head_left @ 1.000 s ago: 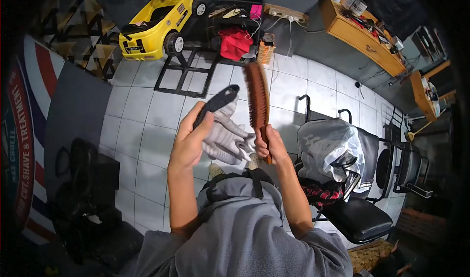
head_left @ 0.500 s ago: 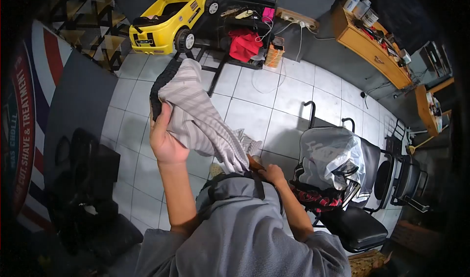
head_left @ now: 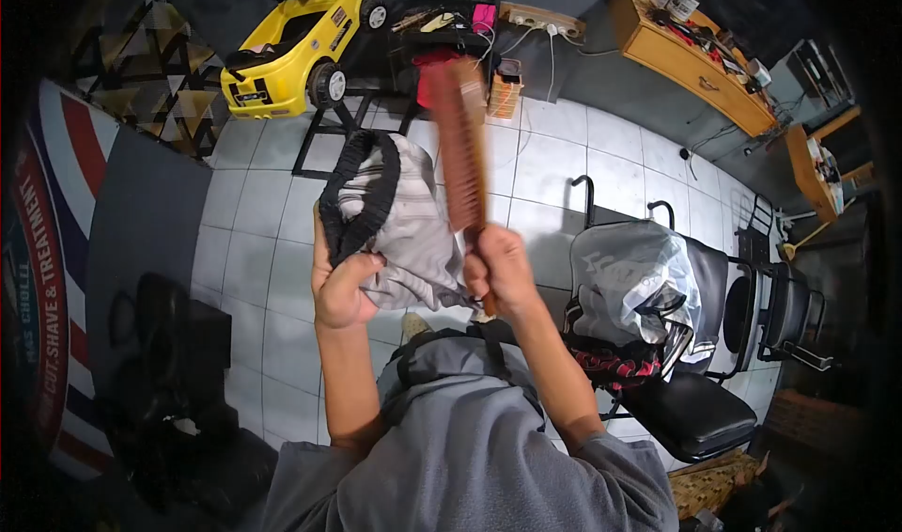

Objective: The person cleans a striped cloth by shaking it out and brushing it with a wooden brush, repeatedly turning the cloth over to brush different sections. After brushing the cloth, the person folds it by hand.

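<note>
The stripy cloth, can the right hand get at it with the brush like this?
Yes, probably: the right hand holds the brush close beside the stripy cloth, the left hand holds the cloth up, and nothing seems to block the way.

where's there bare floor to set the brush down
Bare tiles lie left of the left hand, beside the dark panel, and more between the orange box and the curved armrest. Crowded: the wooden drawer unit, topped with containers, and the black chair bearing plastic.
</note>
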Available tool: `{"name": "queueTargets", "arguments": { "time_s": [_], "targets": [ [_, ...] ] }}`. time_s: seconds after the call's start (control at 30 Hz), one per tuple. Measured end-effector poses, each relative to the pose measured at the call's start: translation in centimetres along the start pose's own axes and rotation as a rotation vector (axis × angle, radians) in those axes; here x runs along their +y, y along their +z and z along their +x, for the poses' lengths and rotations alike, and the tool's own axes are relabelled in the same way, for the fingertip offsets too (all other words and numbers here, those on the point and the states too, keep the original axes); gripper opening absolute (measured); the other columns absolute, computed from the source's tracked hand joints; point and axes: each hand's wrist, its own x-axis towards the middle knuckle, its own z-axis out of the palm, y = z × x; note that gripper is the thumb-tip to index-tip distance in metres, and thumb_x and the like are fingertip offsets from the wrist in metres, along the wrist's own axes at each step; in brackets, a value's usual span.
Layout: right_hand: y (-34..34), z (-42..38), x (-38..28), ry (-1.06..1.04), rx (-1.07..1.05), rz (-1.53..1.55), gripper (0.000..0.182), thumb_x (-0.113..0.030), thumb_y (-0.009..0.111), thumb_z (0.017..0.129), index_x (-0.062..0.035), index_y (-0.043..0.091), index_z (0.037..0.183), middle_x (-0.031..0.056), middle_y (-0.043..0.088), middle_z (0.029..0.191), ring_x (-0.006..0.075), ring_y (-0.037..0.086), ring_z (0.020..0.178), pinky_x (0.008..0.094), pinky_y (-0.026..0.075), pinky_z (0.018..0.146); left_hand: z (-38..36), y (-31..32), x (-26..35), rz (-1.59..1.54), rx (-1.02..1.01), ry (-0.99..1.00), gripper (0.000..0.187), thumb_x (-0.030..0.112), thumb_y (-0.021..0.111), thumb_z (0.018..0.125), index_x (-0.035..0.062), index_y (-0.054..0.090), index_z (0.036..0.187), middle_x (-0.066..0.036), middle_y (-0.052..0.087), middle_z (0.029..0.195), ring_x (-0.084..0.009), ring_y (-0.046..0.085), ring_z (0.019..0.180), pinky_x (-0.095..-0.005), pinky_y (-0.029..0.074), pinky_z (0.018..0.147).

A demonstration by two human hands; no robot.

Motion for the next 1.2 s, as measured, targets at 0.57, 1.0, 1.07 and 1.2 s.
{"name": "queueTargets", "arguments": {
  "time_s": [0.57, 1.0, 1.07, 1.2],
  "targets": [
    [-15.9, -1.6, 10.2, 0.328, 0.396, -0.980, 0.050, -0.044, 0.056, 0.085, 0.0012, 0.062, 0.064, 0.0048, 0.051, 0.047, 0.0146, 0.051, 0.042, 0.0317, 0.040, 0.041, -0.4, -2.7, 0.5, 0.012, 0.134, 0.010, 0.069, -0.004, 0.042, 0.057, -0.0071, 0.038, 0.126, -0.016, 0.054, 0.113, -0.0242, 0.053, 0.106, -0.0326, 0.039, 0.096],
    [-9.8, -0.3, 7.8, 0.466, -0.323, -0.517, 0.044, -0.042, 0.047, 0.092, -0.0001, 0.060, 0.083, -0.0002, 0.044, 0.051, 0.0057, 0.039, 0.039, 0.0209, 0.030, 0.037, 0.3, -1.5, 1.2, 0.272, -0.229, -0.136, 0.023, -0.008, 0.048, 0.064, -0.0022, 0.052, 0.085, 0.001, 0.047, 0.072, -0.0061, 0.039, 0.065, -0.0186, 0.030, 0.058],
    [-14.1, -1.3, 12.0, 0.590, -0.245, -0.949, 0.045, -0.041, 0.049, 0.090, -0.0020, 0.063, 0.074, 0.0037, 0.049, 0.051, 0.0117, 0.046, 0.039, 0.0254, 0.037, 0.040, 0.2, -2.5, 1.0, 0.217, -0.144, -0.101, 0.026, -0.009, 0.047, 0.062, -0.0030, 0.052, 0.086, 0.000, 0.049, 0.075, -0.0070, 0.041, 0.068, -0.0189, 0.032, 0.061],
    [-23.5, -2.2, 20.7, 0.289, -0.011, -1.466, 0.056, -0.051, 0.049, 0.085, 0.0023, 0.063, 0.079, 0.0175, 0.058, 0.065, 0.0299, 0.056, 0.058, 0.0391, 0.043, 0.055, 0.4, -1.1, 1.9, 0.242, -0.065, -0.164, 0.028, -0.008, 0.048, 0.064, -0.0044, 0.053, 0.091, -0.002, 0.052, 0.081, -0.0079, 0.046, 0.074, -0.0190, 0.035, 0.067]
  ]
}}
